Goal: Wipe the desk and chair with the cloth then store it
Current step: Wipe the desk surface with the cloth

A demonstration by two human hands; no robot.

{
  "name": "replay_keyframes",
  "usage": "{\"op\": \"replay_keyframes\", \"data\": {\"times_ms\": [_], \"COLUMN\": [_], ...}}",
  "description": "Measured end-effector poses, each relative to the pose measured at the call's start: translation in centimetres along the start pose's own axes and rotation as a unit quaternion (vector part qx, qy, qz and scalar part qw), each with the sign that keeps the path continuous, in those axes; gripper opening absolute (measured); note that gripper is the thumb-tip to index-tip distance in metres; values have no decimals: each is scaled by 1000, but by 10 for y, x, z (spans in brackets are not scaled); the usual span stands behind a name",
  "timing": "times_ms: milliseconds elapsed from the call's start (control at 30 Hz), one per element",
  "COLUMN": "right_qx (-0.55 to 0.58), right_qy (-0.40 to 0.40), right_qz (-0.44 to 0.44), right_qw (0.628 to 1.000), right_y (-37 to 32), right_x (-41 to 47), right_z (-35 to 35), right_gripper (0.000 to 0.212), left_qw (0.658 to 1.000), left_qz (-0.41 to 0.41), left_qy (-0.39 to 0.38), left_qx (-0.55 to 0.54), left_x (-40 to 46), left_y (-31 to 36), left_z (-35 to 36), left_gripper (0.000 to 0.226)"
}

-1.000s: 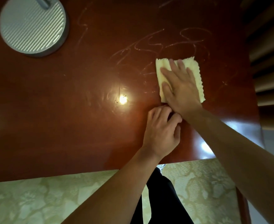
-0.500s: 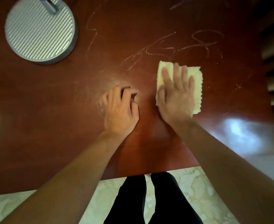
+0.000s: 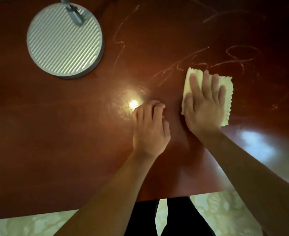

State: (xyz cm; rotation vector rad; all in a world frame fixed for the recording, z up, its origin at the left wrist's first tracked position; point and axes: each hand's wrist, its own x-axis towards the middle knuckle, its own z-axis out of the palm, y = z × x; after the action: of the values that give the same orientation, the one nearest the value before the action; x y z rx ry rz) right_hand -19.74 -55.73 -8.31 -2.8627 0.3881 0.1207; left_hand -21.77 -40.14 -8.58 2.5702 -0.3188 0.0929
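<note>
A pale yellow folded cloth (image 3: 228, 94) lies flat on the glossy red-brown desk (image 3: 72, 133), right of centre. My right hand (image 3: 203, 106) presses down on it with fingers spread, covering most of it. My left hand (image 3: 150, 128) rests on the desk just left of the cloth, fingers curled under, holding nothing that I can see. Pale smear marks (image 3: 200, 63) run across the wood just beyond the cloth.
A round ribbed metal lamp base (image 3: 63, 43) with its stem stands at the back left. The desk's near edge runs along the bottom, with patterned cream floor (image 3: 213, 206) and my dark trouser legs (image 3: 179, 218) below it.
My left hand slid left, away from my right wrist, and stays beside the cloth. My right hand shifted a little on the cloth. The view has tilted forward over the desk.
</note>
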Motion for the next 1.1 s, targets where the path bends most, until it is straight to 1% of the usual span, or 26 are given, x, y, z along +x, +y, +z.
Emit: {"op": "replay_keyframes", "data": {"times_ms": [100,167,233,300,367,500,567,633,700,800,867,933,1000,1100], "right_qx": [-25,-32,-32,-42,-37,-2,-7,-23,-26,-17,-9,-1,4,5], "right_qy": [-32,-46,-51,-48,-32,-11,-15,-29,-47,-77,-82,-71,-50,-25], "right_qz": [-92,-142,-180,-204,-191,-101,-106,-158,-219,-302,-324,-309,-271,-173], "right_qw": [995,988,982,977,980,995,994,987,974,950,943,949,961,985], "right_y": [-40,-52,-45,-30,-22,-38,-51,-64,-68,-52,-32,-12,-1,-10], "right_x": [8,4,-2,-7,-11,13,38,55,59,44,28,12,2,12], "right_z": [10,17,18,17,14,9,9,11,14,11,7,4,3,3], "right_gripper": [58,58,57,56,54,56,58,57,54,50,49,49,49,52], "left_qw": [999,997,996,997,997,996,994,993,991,991,991,992,994,996], "left_qz": [-16,-27,-26,-20,-17,-15,-21,-35,-39,-10,-1,0,-4,-5], "left_qy": [4,32,48,35,15,-3,-2,4,17,44,49,46,31,12], "left_qx": [-33,-62,-72,-72,-72,-91,-103,-114,-123,-128,-127,-119,-107,-89], "left_x": [0,0,0,1,2,1,1,1,2,0,1,1,0,0], "left_y": [-1,-3,-3,-3,-2,-3,-3,-3,-3,-3,-2,-2,-3,-3], "left_z": [-2,-1,0,1,-1,-5,-4,-3,-2,-3,-4,-3,-3,-3], "left_gripper": [30,21,12,15,23,31,34,34,29,15,14,18,24,30]}}
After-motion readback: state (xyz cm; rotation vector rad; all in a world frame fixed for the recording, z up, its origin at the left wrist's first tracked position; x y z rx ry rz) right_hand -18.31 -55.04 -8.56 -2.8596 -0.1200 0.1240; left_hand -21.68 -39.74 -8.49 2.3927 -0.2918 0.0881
